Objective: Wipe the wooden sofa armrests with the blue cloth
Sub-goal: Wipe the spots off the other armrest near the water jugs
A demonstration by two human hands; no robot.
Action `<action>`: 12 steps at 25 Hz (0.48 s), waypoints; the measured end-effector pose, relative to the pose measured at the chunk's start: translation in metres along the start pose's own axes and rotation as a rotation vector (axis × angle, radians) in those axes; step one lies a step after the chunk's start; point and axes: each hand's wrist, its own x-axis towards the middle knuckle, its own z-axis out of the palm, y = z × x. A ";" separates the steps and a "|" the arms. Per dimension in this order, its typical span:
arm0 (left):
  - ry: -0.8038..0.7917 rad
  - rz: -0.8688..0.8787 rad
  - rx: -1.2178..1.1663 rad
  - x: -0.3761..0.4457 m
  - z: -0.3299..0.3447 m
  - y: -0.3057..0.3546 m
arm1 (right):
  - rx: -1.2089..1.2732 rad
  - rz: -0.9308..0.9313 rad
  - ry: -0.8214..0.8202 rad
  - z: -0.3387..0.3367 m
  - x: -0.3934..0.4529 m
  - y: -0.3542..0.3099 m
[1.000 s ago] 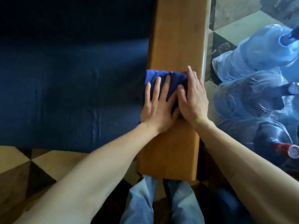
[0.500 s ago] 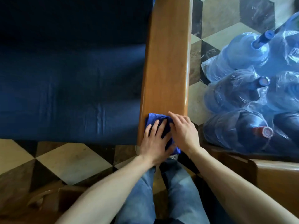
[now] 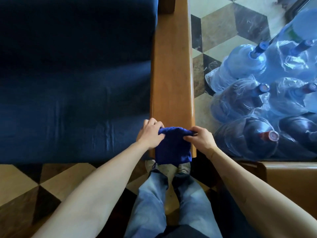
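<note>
Left hand (image 3: 150,134) and right hand (image 3: 201,139) each pinch a top corner of the fuzzy blue cloth (image 3: 172,148), draped over the near end of the smooth, glossy wooden armrest (image 3: 171,74). Cloth hides that end; fingertips buried in the folds.

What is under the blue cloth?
The near end of the wooden armrest lies under the blue cloth, pinched by the left hand and right hand. Its lower edge overhangs the shoes. The wood beneath is hidden.
</note>
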 end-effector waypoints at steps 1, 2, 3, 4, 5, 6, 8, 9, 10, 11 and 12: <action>-0.032 0.010 -0.101 -0.006 -0.006 0.000 | 0.040 -0.009 0.005 -0.004 -0.006 0.001; -0.059 0.033 -0.193 -0.014 -0.015 0.001 | 0.075 -0.029 0.020 -0.011 -0.014 0.001; -0.070 0.068 -0.255 -0.023 -0.025 0.004 | 0.112 -0.061 0.038 -0.020 -0.022 0.001; -0.058 0.124 -0.286 -0.033 -0.037 0.009 | 0.164 -0.098 0.059 -0.030 -0.031 -0.001; -0.027 0.198 -0.294 -0.043 -0.050 0.018 | 0.225 -0.144 0.084 -0.043 -0.042 -0.006; 0.021 0.273 -0.298 -0.052 -0.064 0.027 | 0.274 -0.190 0.109 -0.056 -0.053 -0.012; 0.149 0.401 -0.311 -0.062 -0.090 0.047 | 0.355 -0.274 0.184 -0.085 -0.071 -0.028; 0.208 0.448 -0.318 -0.064 -0.104 0.059 | 0.396 -0.307 0.227 -0.100 -0.079 -0.037; 0.256 0.487 -0.324 -0.066 -0.117 0.072 | 0.442 -0.339 0.266 -0.116 -0.086 -0.046; 0.296 0.518 -0.335 -0.068 -0.128 0.086 | 0.478 -0.374 0.295 -0.132 -0.092 -0.056; 0.334 0.549 -0.351 -0.070 -0.140 0.102 | 0.507 -0.409 0.325 -0.150 -0.099 -0.064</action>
